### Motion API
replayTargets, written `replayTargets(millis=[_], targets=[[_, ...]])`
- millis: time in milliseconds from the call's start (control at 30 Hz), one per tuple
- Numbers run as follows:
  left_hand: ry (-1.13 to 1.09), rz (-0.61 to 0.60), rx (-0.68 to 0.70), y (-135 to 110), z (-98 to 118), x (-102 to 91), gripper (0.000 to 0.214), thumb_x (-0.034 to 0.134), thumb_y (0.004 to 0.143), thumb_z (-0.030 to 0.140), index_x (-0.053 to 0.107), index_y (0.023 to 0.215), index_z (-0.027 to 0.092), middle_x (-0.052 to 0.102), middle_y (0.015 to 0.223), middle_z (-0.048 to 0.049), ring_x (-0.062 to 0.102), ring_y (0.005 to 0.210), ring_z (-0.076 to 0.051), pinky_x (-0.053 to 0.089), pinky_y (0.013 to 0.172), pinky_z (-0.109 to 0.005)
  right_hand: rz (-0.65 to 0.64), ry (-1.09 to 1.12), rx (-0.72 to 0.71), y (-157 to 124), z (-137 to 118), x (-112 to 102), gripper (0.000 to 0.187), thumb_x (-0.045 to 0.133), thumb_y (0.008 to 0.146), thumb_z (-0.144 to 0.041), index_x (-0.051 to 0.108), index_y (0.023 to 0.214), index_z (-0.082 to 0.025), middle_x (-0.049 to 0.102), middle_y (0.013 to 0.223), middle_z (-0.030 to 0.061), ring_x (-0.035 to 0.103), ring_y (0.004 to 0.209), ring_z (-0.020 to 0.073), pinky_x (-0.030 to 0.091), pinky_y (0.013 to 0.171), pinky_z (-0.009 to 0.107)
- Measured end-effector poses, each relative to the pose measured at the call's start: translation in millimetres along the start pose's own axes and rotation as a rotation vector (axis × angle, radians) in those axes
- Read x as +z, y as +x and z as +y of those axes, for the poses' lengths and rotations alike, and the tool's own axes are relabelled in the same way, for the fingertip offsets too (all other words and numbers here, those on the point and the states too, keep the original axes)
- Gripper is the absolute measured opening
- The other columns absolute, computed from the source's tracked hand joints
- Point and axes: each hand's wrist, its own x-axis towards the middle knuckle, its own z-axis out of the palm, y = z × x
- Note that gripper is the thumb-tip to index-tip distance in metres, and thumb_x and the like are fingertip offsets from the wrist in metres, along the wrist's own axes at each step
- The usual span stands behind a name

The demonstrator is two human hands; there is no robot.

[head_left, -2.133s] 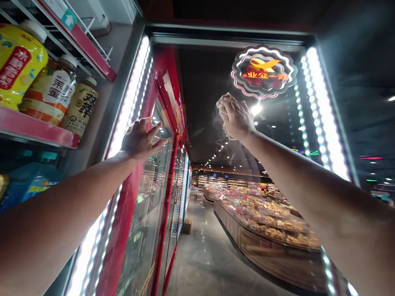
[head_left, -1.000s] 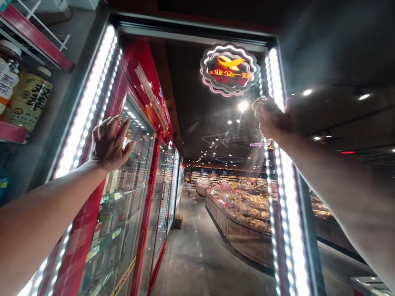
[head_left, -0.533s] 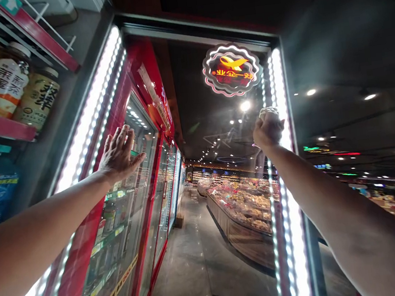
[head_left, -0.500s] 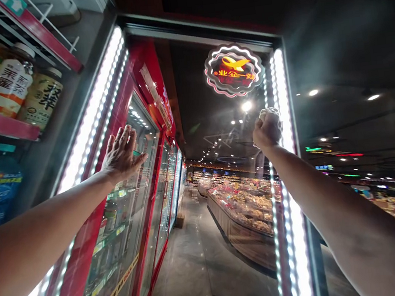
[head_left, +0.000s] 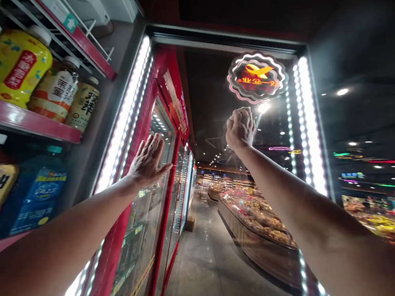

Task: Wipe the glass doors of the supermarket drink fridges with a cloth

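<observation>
My right hand (head_left: 240,128) is a closed fist pressed against the open glass door (head_left: 212,93) of a drinks cooler, just below a round lit logo sticker (head_left: 256,77). A bit of pale cloth (head_left: 244,110) shows at the top of the fist. My left hand (head_left: 147,160) lies flat with fingers stretched out on the red frame (head_left: 149,110) of the neighbouring cooler door. Both arms reach up and forward.
Cooler shelves at the left hold a yellow bottle (head_left: 15,67), other labelled bottles (head_left: 55,91) and blue bottles (head_left: 36,196). LED strips (head_left: 310,124) line the door's right edge. Below runs a shop aisle floor (head_left: 205,272) beside a long food display counter (head_left: 260,222).
My right fist has slid left from the door's lit right edge toward the middle of the glass. My left hand stays flat on the red frame. The view has swung left.
</observation>
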Motion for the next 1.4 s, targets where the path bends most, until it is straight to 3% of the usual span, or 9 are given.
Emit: replayTargets(millis=[100,233,433,533,733,867,1100,1267,1400], targets=[[0.018,0.040,0.025,-3,-7,3.2,0.077,0.034,0.096,0.072,0.024,0.161,0.031,0.035,0.166,-0.0082,0.025,0.156,-0.032,0.027,0.124,-0.054,0.056,-0.001,0.080,0,-42,20,0.043,0.040,0.100,-0.031,0.052,0.140,-0.023,0.044,0.156,0.0163,0.027,0.153,0.0327,0.031,0.118,0.064],[0.060,0.076,0.044,-9,-15,8.7,0.076,0.036,0.097,0.070,0.023,0.161,0.030,0.031,0.168,-0.0099,0.024,0.156,-0.032,0.020,0.127,-0.058,-0.008,-0.007,0.087,1,-93,46,0.048,0.043,0.101,-0.031,0.049,0.146,-0.017,0.040,0.160,0.0176,0.024,0.154,0.0320,0.027,0.121,0.060],[0.090,0.103,0.062,-18,-24,12.7,0.067,0.044,0.098,0.065,0.035,0.155,0.033,0.039,0.163,-0.0092,0.029,0.154,-0.034,0.020,0.125,-0.066,-0.032,0.074,0.035,2,-147,74,0.049,0.042,0.102,-0.030,0.047,0.148,-0.017,0.037,0.163,0.0178,0.021,0.156,0.0313,0.023,0.123,0.061],[0.086,0.156,0.091,-23,-27,15.0,0.062,0.050,0.097,0.060,0.042,0.151,0.029,0.040,0.161,-0.0126,0.032,0.152,-0.036,0.022,0.125,-0.068,-0.076,0.097,-0.012,3,-174,83,0.048,0.041,0.102,-0.028,0.048,0.148,-0.016,0.034,0.165,0.0163,0.020,0.157,0.0298,0.022,0.125,0.057],[0.107,0.283,0.157,-31,-28,17.5,0.050,0.056,0.095,0.043,0.051,0.136,0.015,0.053,0.144,-0.0189,0.045,0.139,-0.035,0.033,0.121,-0.064,-0.128,0.182,-0.124,5,-230,96,0.046,0.037,0.104,-0.024,0.050,0.147,-0.013,0.037,0.165,0.0159,0.024,0.156,0.0279,0.022,0.127,0.054],[0.089,0.325,0.099,-34,-28,15.9,0.033,0.056,0.090,0.030,0.056,0.118,0.014,0.061,0.122,-0.0166,0.054,0.120,-0.032,0.046,0.108,-0.055,-0.166,0.265,-0.166,5,-258,104,0.047,0.035,0.106,-0.026,0.049,0.149,-0.012,0.036,0.166,0.0149,0.024,0.157,0.0278,0.021,0.128,0.053],[0.131,0.343,0.055,-33,-26,15.5,0.023,0.054,0.082,0.014,0.058,0.105,0.016,0.060,0.113,-0.0155,0.053,0.107,-0.031,0.049,0.091,-0.047,-0.240,0.318,-0.416,-6,-279,104,0.043,0.038,0.107,-0.026,0.053,0.145,-0.013,0.046,0.160,0.0135,0.032,0.154,0.0253,0.021,0.130,0.048],[0.103,0.321,0.077,-33,-28,16.3,0.018,0.051,0.085,0.011,0.058,0.099,0.021,0.061,0.106,-0.0104,0.053,0.103,-0.027,0.047,0.091,-0.045,-0.251,0.312,-0.566,-14,-259,98,0.040,0.044,0.105,-0.024,0.056,0.143,-0.017,0.049,0.158,0.0123,0.038,0.152,0.0249,0.027,0.128,0.047],[0.067,0.366,0.089,-33,-29,16.5,0.027,0.052,0.085,0.012,0.057,0.110,0.023,0.060,0.116,-0.0097,0.052,0.112,-0.027,0.045,0.096,-0.046,-0.197,0.291,-0.550,-19,-237,92,0.042,0.040,0.106,-0.023,0.055,0.145,-0.020,0.046,0.161,0.0099,0.036,0.153,0.0253,0.028,0.128,0.050]])
